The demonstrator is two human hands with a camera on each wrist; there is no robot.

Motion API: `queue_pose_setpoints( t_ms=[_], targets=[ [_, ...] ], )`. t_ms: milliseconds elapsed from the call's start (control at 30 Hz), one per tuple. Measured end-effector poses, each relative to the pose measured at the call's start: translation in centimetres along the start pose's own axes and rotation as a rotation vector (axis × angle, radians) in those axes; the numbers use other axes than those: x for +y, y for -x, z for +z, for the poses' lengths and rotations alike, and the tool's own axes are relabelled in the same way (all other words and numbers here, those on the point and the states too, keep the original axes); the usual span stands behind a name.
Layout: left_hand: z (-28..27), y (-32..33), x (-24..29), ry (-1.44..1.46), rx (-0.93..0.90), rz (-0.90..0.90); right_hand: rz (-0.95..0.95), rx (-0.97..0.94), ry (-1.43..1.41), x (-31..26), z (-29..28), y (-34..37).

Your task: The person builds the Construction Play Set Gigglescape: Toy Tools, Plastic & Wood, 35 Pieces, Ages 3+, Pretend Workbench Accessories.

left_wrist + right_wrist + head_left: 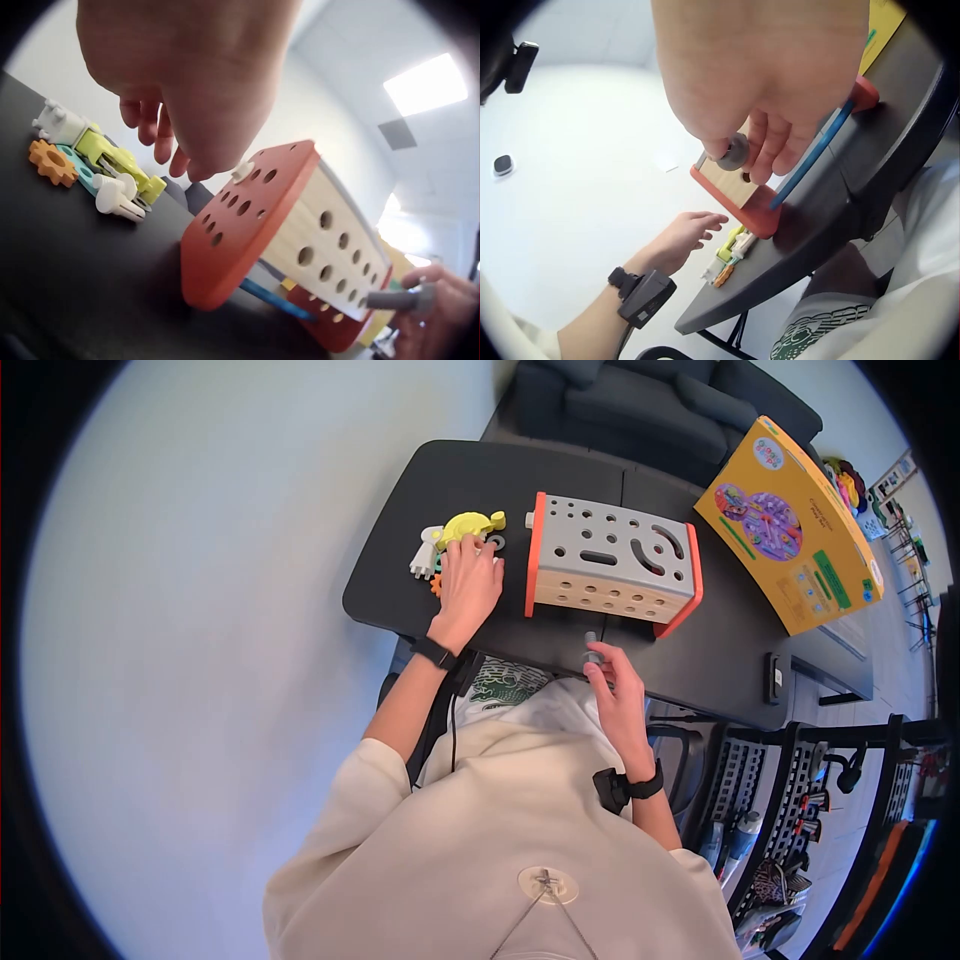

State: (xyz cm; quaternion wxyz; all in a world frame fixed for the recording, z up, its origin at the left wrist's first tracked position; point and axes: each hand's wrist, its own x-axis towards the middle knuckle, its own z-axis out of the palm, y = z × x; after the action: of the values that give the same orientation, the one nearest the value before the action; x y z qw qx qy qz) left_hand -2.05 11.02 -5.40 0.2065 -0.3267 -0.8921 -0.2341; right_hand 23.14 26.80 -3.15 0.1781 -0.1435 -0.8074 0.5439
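My left hand (470,582) hovers over a small group of toy parts, its fingers loosely bent and nothing visible between them. Beneath and around it lie a yellow-green piece (112,154), a white toothed piece (58,124), an orange gear (52,163), a teal strip (77,169) and a white peg (118,196). At the table's front edge, my right hand (622,700) pinches a grey toy bolt (397,301) by its head, shank pointing away. Between and beyond both hands stands a wooden toy workbench (610,540) with a grey holed top and red end panels.
A yellow toy carton (800,530) stands at the table's right. Near the front right corner lies a small black device (773,678). A blue rod (814,161) runs low between the workbench's end panels. A dark sofa (640,410) sits behind the black table (400,490).
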Motion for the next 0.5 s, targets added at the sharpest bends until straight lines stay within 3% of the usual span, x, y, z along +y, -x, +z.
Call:
queue_pose_setpoints(
  t_ms=[133, 167, 267, 500],
  targets=[
    [2.5, -1.7, -0.5, -0.274, -0.107, 0.073, 0.008, 0.000, 0.014, -0.3, -0.6, 0.2],
    [3.1, -1.9, -0.4, -0.313, -0.031, 0.097, -0.002, -0.006, 0.003, -0.3, -0.7, 0.3],
    [4.4, -2.4, -0.6, -0.328, -0.156, 0.052, 0.021, -0.012, -0.003, -0.4, -1.0, 0.4],
    [4.7, -1.2, -0.1, -0.273, -0.123, 0.161, -0.008, 0.012, -0.016, -0.5, -1.6, 0.1]
  ],
)
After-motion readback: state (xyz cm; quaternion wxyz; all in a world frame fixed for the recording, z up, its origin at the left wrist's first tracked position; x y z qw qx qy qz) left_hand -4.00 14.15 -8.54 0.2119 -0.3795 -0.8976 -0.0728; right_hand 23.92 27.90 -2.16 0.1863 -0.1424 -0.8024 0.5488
